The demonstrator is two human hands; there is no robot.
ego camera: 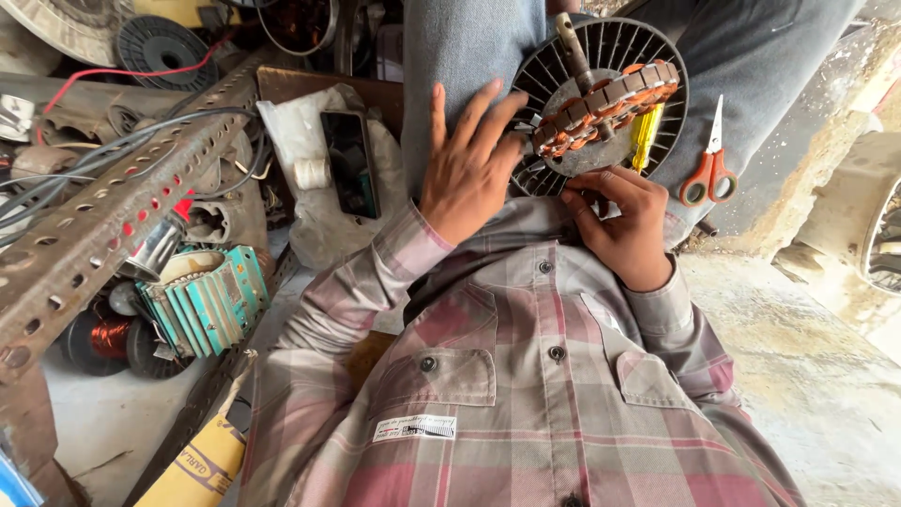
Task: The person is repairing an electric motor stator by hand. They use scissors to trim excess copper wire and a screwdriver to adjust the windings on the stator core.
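Note:
A round black finned fan-motor housing (pixel 657 56) rests on my lap, with a stator (pixel 601 108) wound in orange copper wire and a metal shaft (pixel 574 52) sticking up from it. My left hand (pixel 465 164) lies with fingers spread on my thigh, its fingertips touching the left rim of the housing. My right hand (pixel 624 225) pinches at the lower edge of the stator plate, its fingers curled. Yellow strips (pixel 644 136) hang beside the windings.
Orange-handled scissors (pixel 710 169) lie on the ground to the right. A phone (pixel 349 161) and a roll of white tape (pixel 312 174) rest on a pale cloth at left. A rusty perforated angle bar (pixel 113 216), a teal motor stator (pixel 211 300), copper coils (pixel 103 338) and cables crowd the left.

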